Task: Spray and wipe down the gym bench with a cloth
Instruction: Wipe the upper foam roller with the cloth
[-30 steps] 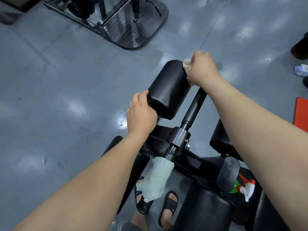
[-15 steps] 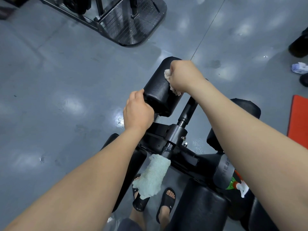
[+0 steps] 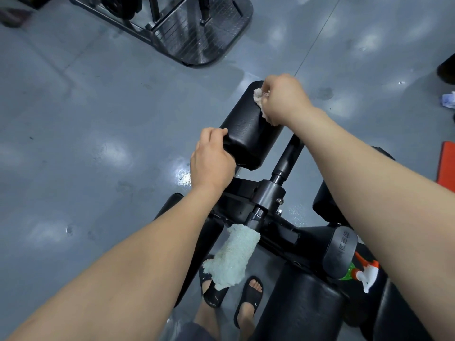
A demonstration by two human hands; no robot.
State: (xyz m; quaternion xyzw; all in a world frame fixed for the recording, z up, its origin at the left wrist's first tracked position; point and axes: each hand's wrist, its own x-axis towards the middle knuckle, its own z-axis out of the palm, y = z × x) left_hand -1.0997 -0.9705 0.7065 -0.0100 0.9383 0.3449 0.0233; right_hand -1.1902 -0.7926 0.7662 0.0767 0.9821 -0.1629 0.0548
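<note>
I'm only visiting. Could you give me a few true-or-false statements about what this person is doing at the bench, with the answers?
1. The right hand holds a small cloth against the black roller pad. True.
2. The left hand holds the spray bottle. False: it grips the pad's near end, and the bottle rests untouched at the lower right.
3. A pale green towel hangs over the bench frame. True.
4. The person is barefoot. False: black sandals are on both feet.
</note>
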